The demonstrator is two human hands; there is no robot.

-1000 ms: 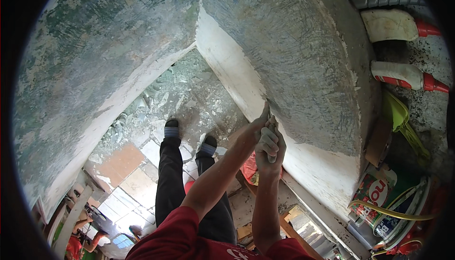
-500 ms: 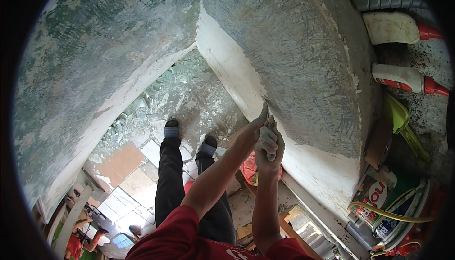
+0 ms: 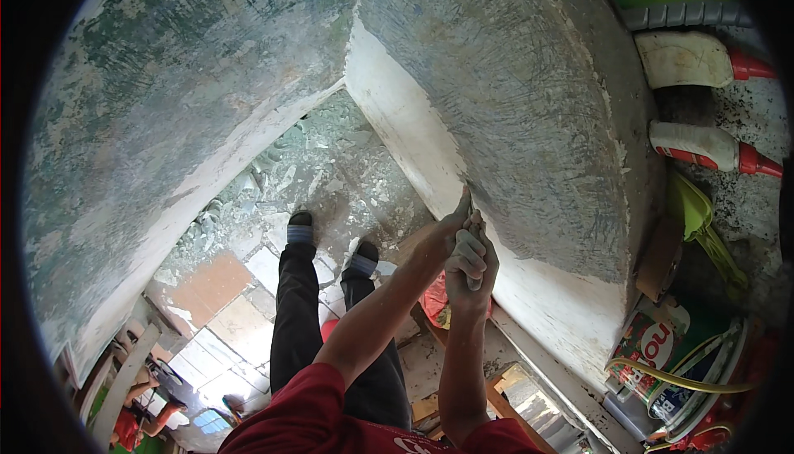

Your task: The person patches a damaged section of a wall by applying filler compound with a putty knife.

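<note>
My right hand (image 3: pixel 468 257) is closed round a narrow, dust-covered hand tool (image 3: pixel 474 284), whose handle end pokes out below the fist. Just above and to the left, my left hand (image 3: pixel 452 221) is closed against the upper part of the same tool, its fingertips towards the right wall (image 3: pixel 529 115). Fingers hide most of the tool, so its exact kind cannot be told. Both hands are at the border between the wall's grey, scratched surface and a smooth white strip (image 3: pixel 405 115) below. Pale dust coats the fingers.
Rubble and flakes (image 3: pixel 306 156) cover the floor by the corner, near my sandalled feet (image 3: pixel 361 257). On the right stand white bottles with red caps (image 3: pixel 693 146), a lime-green scoop (image 3: pixel 693 206) and a printed bucket (image 3: pixel 657 330). Another person (image 3: pixel 136 421) is at the lower left.
Both hands, together on the tool, have shifted slightly down along the wall. The view has also moved a little. Their hold looks the same.
</note>
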